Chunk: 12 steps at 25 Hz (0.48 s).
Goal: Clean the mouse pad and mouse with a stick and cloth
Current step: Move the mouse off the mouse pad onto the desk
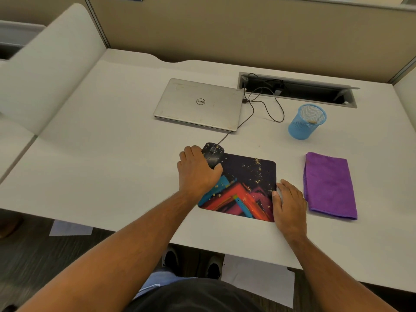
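Gripping the mouse [212, 154] at the pad's [245, 176] far-left corner, my left hand [198, 174] had fingers clamped round it; right hand [289, 203] lay flat, fingers together, on the pad's right edge, cloth [329, 185] just beside it on the bench [112, 154].

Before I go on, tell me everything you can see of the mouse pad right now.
The mouse pad is a thin rounded rectangle lying flat on the white desk, near its front edge. Its print is dark on the far side, with red, blue and pink bands nearer. Pale specks dot it. The mouse overlaps its far left corner under the left hand; the right hand rests on its right edge.
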{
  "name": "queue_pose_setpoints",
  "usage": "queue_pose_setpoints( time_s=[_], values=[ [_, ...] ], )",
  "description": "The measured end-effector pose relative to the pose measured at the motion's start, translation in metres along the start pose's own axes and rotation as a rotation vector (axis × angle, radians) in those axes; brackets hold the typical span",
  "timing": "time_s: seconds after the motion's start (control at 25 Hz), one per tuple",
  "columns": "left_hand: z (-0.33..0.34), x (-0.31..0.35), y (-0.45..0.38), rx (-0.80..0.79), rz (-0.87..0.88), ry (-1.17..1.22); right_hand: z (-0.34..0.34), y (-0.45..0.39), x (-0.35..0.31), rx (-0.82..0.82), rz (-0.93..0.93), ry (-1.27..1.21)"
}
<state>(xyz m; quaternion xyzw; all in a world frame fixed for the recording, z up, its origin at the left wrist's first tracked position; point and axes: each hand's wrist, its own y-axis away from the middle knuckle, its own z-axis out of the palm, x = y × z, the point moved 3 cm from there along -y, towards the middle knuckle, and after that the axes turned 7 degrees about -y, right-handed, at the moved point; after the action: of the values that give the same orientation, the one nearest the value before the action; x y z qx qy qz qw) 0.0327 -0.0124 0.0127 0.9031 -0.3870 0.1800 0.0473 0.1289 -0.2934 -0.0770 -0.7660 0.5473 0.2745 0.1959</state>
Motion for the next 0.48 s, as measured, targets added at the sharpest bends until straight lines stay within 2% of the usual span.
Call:
queue_pose_setpoints(
  time_s=[0.48],
  values=[
    [-0.012,-0.101,-0.014,-0.011,-0.19,-0.115,-0.008,-0.002,0.006,0.042,-0.001,0.008]
  ],
)
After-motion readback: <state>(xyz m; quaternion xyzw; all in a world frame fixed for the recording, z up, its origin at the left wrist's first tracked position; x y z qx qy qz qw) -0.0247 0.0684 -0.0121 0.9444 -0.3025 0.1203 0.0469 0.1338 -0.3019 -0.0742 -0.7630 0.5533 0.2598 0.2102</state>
